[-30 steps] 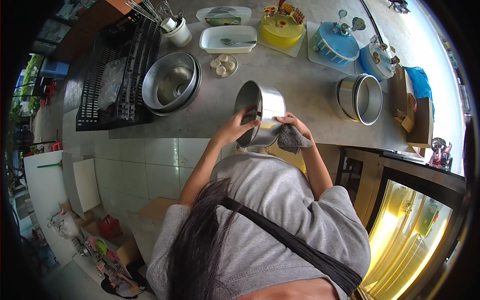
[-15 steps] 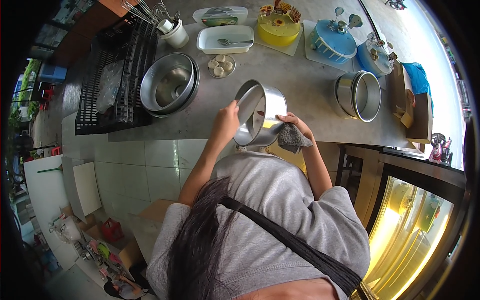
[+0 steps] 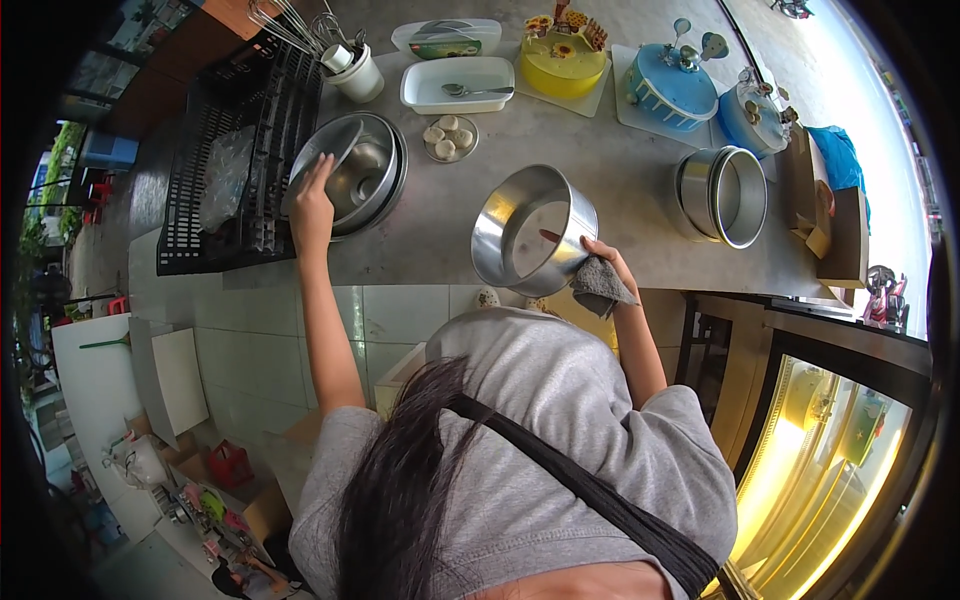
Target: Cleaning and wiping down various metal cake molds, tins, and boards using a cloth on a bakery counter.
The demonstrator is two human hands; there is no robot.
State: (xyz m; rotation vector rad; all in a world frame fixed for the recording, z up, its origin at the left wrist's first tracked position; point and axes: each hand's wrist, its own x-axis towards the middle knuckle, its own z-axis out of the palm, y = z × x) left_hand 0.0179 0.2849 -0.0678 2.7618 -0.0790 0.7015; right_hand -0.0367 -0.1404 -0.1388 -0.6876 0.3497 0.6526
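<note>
My right hand (image 3: 612,262) is closed on the near right side of a round silver cake tin (image 3: 582,215), tilted so its inside shows. A dark grey cloth (image 3: 600,288) hangs from the same hand. Over the stacked metal bowls (image 3: 385,185) at the left, my left hand (image 3: 314,200) has its fingers on a thin, round, grey metal piece (image 3: 328,142). That piece leans in the left side of the top bowl; its exact kind does not show.
Black crates (image 3: 225,190) stand left of the bowls. Behind are a whisk pot (image 3: 358,82), a white tray with a spoon (image 3: 425,95), a small dish of round pale pieces (image 3: 432,152) and decorated cakes (image 3: 565,70). Stacked tins (image 3: 697,200) stand right, before a cardboard box (image 3: 842,235).
My left hand has left the cake tin and moved left to the bowls, where a round metal piece now shows under its fingers. My right hand keeps the tin, which has turned slightly.
</note>
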